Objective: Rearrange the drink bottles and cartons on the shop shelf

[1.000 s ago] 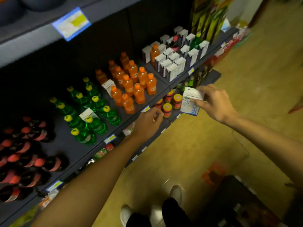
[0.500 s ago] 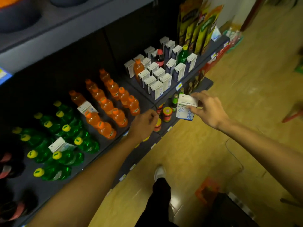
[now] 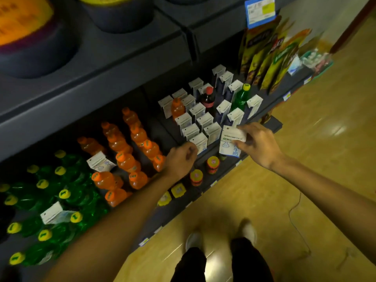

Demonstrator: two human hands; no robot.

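My right hand [image 3: 255,143] grips a white carton [image 3: 231,142] by its top, just in front of the shelf edge beside a block of white cartons [image 3: 200,123]. My left hand [image 3: 181,157] hangs with curled fingers, holding nothing, over the shelf front next to the orange bottles [image 3: 130,151]. Green bottles [image 3: 61,200] with yellow caps fill the left. One stray carton [image 3: 99,162] sits among the orange bottles, another stray carton [image 3: 53,214] among the green ones. An orange bottle [image 3: 177,107], a dark red-capped bottle [image 3: 208,98] and a green bottle [image 3: 241,97] stand among the cartons.
Jars with orange and yellow lids [image 3: 196,177] line the lower shelf. Yellow-green snack pouches [image 3: 266,55] stand at the right end. The upper shelf [image 3: 142,64] carries dark tubs and overhangs the drinks. My feet [image 3: 219,239] stand on the wooden floor [image 3: 305,200].
The view has swung right along the shelf. My right hand has carried the carton up and closer to the carton block. My left hand has stayed near the shelf edge.
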